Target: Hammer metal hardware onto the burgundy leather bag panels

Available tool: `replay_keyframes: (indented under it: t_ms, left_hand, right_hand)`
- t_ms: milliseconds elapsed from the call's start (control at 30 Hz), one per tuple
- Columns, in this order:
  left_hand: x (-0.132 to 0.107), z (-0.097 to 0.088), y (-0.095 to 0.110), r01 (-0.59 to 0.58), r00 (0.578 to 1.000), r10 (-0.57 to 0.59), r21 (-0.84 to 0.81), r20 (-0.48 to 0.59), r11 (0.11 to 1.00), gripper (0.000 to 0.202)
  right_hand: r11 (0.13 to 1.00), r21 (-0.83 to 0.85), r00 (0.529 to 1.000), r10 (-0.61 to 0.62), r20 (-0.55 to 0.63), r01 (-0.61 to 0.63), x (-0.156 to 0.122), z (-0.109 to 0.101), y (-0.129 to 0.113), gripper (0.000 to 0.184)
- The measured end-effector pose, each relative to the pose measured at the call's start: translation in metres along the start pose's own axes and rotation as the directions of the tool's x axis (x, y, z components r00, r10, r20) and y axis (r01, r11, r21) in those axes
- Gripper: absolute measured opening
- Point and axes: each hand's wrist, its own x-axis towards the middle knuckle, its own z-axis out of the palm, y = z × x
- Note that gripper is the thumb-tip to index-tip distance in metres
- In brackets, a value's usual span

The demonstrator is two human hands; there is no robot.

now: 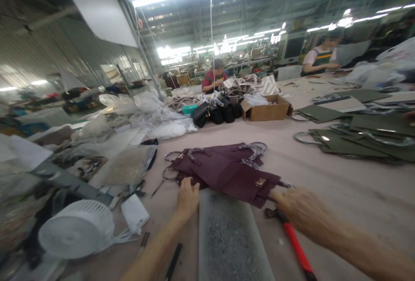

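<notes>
Several maroon bag panels (220, 166) with plastic-wrapped handles lie in an overlapping pile in front of me. My right hand (287, 203) is closed on the near right corner of the top panel, beside its gold-coloured metal fitting (260, 182). At the pile's near left edge is my left hand (188, 196), its fingers apart and the tips at the panels' edge. Below the pile lies a long grey slab (231, 237), its far end under the panels. A hammer with a red and black handle (296, 244) rests under my right wrist.
Dark green bag panels (366, 134) are stacked at right. Black bags (217, 112) and a cardboard box (267, 110) stand farther back. To the left are a white fan (78, 229), a white power bank-like block (134, 212) and plastic bags (129, 164). Two co-workers sit beyond.
</notes>
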Motion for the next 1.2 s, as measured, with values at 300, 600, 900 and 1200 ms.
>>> replay_keyframes:
  t_ms: [300, 600, 900, 1200]
  left_hand:
    - [-0.065, -0.001, 0.013, 0.154, 0.981, -0.141, -0.095, 0.135, 0.983, 0.034]
    - [-0.162, -0.008, 0.005, -0.163, 0.978, 0.167, -0.044, 0.126, 0.986, 0.047]
    - [-0.195, -0.016, -0.002, -0.209, 0.955, 0.221, -0.08, 0.199, 0.975, 0.052]
    - [-0.2, -0.01, -0.013, -0.122, 0.974, 0.152, -0.173, 0.17, 0.977, 0.055]
  right_hand:
    - [0.95, 0.295, 0.927, -0.015, 0.374, -0.103, -0.06, -0.008, -0.199, 0.073]
    - [0.947, 0.315, 0.997, -0.071, 0.011, 0.064, -0.105, 0.042, -0.267, 0.066]
    - [0.909, 0.404, 0.985, -0.04, -0.166, 0.105, -0.116, 0.042, -0.273, 0.038]
    - [0.923, 0.377, 0.996, -0.055, -0.068, 0.077, -0.113, 0.041, -0.295, 0.046]
